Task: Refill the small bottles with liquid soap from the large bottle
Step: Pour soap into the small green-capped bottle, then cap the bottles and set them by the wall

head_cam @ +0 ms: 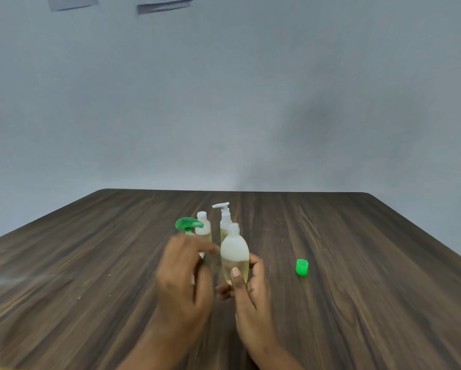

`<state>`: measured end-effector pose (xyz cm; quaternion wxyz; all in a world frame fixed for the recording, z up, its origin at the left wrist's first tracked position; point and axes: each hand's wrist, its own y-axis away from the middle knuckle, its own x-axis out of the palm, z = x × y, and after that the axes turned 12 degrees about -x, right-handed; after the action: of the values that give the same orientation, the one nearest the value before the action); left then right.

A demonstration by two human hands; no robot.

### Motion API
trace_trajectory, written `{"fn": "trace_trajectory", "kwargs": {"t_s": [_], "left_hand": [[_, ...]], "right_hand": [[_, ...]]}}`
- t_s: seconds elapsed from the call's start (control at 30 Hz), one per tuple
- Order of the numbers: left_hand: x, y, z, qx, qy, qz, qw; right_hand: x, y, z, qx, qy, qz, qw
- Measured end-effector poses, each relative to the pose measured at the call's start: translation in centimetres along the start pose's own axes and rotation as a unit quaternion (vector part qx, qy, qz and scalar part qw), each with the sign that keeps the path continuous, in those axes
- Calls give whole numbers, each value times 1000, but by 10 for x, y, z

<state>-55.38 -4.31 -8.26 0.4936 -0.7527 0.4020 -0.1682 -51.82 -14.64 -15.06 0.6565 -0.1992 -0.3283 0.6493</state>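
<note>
My right hand [250,297] grips an uncapped clear bottle [234,252] upright at the table's middle, thumb on its front. It holds pale yellow liquid in its lower half and looks foamy white above. My left hand [182,279], blurred, is wrapped round a bottle with a green pump head [189,224]; its body is mostly hidden behind the fingers. Just behind them stand a small bottle with a white cap [204,226] and a slim bottle with a white pump [224,216]. A loose green cap [302,267] lies on the table to the right.
Everything sits on a dark wood-grain table [357,303] against a plain grey wall. The table's far edge runs behind the bottles. A few small pale specks lie on the left part of the tabletop.
</note>
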Motion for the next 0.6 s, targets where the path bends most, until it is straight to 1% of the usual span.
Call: {"fn": "trace_trajectory", "kwargs": {"t_s": [0.03, 0.1, 0.2, 0.23, 0.3, 0.37, 0.43, 0.53, 0.6], "left_hand": [[8, 12, 0, -16, 18, 21, 999], [27, 34, 1, -100, 59, 57, 992], [55, 61, 7, -207, 68, 101, 971], [64, 66, 10, -248, 77, 115, 959], [77, 67, 14, -334, 118, 142, 924], [87, 62, 19, -388, 189, 180, 884], [95, 53, 22, -402, 254, 237, 847], [103, 42, 30, -387, 290, 299, 823], [108, 39, 36, -395, 309, 318, 805]], "right_hand": [[-4, 0, 0, 12, -11, -1, 1000], [-16, 2, 0, 36, -27, 1, 999], [-43, 4, -1, 71, -5, 13, 997], [-54, 4, -2, 82, 8, 18, 996], [-71, 3, -1, 81, 35, 34, 995], [-82, 1, 5, 76, 58, 49, 994], [-90, -2, 8, 86, 78, 65, 991], [-103, -6, 5, 110, 120, 96, 982], [-109, -9, 4, 94, 180, 111, 973]]}}
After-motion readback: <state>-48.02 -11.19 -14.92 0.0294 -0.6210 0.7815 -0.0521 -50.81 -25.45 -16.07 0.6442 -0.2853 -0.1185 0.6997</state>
